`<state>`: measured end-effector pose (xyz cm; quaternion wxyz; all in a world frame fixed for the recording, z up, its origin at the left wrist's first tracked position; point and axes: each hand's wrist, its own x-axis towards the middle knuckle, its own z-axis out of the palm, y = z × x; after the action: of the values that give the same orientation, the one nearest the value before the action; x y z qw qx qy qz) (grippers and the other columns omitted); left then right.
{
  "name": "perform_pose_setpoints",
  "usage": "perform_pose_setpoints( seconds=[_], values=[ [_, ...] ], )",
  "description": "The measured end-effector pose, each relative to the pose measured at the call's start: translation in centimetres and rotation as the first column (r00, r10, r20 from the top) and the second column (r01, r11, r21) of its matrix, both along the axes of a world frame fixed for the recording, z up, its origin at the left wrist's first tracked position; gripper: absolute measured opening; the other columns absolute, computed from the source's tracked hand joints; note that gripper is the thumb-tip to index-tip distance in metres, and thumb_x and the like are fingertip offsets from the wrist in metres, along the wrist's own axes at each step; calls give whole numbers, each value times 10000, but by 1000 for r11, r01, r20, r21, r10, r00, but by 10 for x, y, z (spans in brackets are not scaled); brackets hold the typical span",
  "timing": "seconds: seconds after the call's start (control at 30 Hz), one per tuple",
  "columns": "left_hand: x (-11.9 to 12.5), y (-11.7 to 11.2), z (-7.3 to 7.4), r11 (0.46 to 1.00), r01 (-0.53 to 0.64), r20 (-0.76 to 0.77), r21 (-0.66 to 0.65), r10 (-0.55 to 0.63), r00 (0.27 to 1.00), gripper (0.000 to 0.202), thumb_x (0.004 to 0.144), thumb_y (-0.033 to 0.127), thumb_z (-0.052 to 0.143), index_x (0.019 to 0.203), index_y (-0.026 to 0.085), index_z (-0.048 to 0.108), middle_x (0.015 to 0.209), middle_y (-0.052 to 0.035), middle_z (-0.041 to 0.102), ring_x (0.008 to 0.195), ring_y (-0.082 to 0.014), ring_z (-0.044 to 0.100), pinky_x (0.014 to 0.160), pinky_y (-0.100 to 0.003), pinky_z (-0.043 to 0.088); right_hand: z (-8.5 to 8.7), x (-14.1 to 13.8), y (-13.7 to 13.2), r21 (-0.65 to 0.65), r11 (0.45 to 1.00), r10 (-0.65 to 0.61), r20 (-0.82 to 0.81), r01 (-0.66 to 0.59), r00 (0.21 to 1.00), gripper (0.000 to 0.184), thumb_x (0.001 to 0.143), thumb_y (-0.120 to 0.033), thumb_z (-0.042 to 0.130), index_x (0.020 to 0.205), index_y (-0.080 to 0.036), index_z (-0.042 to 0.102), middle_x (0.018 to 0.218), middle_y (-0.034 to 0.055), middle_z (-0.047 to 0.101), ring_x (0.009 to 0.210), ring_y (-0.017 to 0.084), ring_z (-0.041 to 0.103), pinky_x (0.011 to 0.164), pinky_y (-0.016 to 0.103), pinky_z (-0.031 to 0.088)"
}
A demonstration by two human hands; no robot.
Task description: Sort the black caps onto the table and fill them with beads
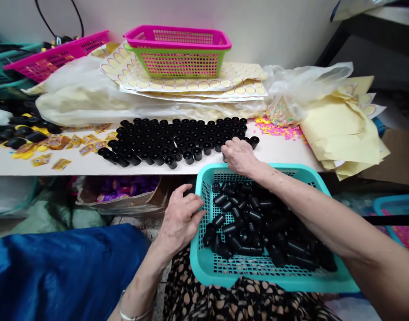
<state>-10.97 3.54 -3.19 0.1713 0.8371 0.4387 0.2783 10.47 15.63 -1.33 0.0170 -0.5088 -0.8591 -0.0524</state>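
Nearest, the lap is covered by dotted cloth, and blue cloth is seen at the left. A bangle is worn on the left wrist. The left hand is held at the left rim of a teal basket, its fingers half curled and its thumb parted from them; whether the rim is touched cannot be told. In the basket, set at the table's front edge, black tubes are heaped loosely, most of them lying on their sides.

The right arm is stretched across the basket, and the right hand is lowered to the front of the standing tubes. Its fingers are bunched together, but whether a tube is pinched cannot be told. These tubes are stood upright in close rows on the table.

Beneath the table, purple packets are held in a carton. To the left of the rows, small yellow packets are scattered; to the right, pink bits are spread beside crumpled yellow paper. Farther back, a pink basket is nested in a green one, set on printed sheets.
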Motion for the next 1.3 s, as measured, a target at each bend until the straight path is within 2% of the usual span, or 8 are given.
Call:
perform_pose_setpoints(
  seconds=[0.13,0.3,0.57,0.7,0.8,0.9,1.03,1.3],
  values=[
    [9,-7,4,996,78,-146,46,-70,987,125,795,128,543,809,212,635,824,-41,670,1097,-287,483,989,-495,330,-3,-1,7,10,1000,-1,-5,1,1000,201,854,-86,427,957,-92,600,974,147,592,927,259,479,679,341,351],
    [43,5,1,982,135,-249,-132,-165,954,220,736,14,433,733,173,585,778,-90,589,847,-249,506,809,-399,425,9,5,-27,48,998,-27,-107,32,994,218,911,-162,382,976,-90,577,1050,147,564,943,230,502,706,312,363],
    [76,22,-46,945,102,-255,-311,-186,949,250,689,-20,446,807,123,615,837,-146,589,955,-315,527,920,-487,364,-12,15,-93,-449,877,105,-162,-168,981,180,790,-88,440,800,-147,610,850,85,666,756,180,596,608,267,354],
    [64,26,-24,941,78,-273,-329,-174,946,272,639,-16,487,828,123,625,806,-121,592,879,-295,539,840,-459,413,-23,21,-100,-448,883,58,-187,-138,981,197,792,-91,432,909,-153,578,856,64,663,779,167,606,628,245,380],
    [54,26,7,902,11,31,-431,2,1000,319,634,37,593,920,169,646,861,-72,624,870,-250,553,837,-396,432,-26,23,-104,-454,877,80,-184,-156,980,190,800,-109,442,928,-154,574,861,62,660,791,173,615,632,245,399],
    [45,24,29,762,60,478,-644,341,809,375,600,115,730,960,176,645,916,-45,652,851,-190,583,782,-292,467,-30,17,-106,-452,865,155,-170,-217,973,218,801,-125,463,983,-169,576,941,66,653,832,188,627,639,256,427],
    [39,23,36,563,281,618,-778,602,506,351,528,76,791,837,120,628,848,-45,662,710,-116,600,645,-205,489,-39,-3,-103,-428,869,221,-109,-246,969,233,798,-110,470,1005,-131,574,999,125,616,765,207,639,572,282,460],
    [36,25,29,458,398,593,-795,727,347,291,626,68,746,897,100,644,789,-41,655,684,-124,633,641,-244,563,-54,-30,-95,-324,888,312,-94,-326,945,266,792,-9,413,1003,-67,564,931,178,600,800,258,626,563,347,474]
  ],
)
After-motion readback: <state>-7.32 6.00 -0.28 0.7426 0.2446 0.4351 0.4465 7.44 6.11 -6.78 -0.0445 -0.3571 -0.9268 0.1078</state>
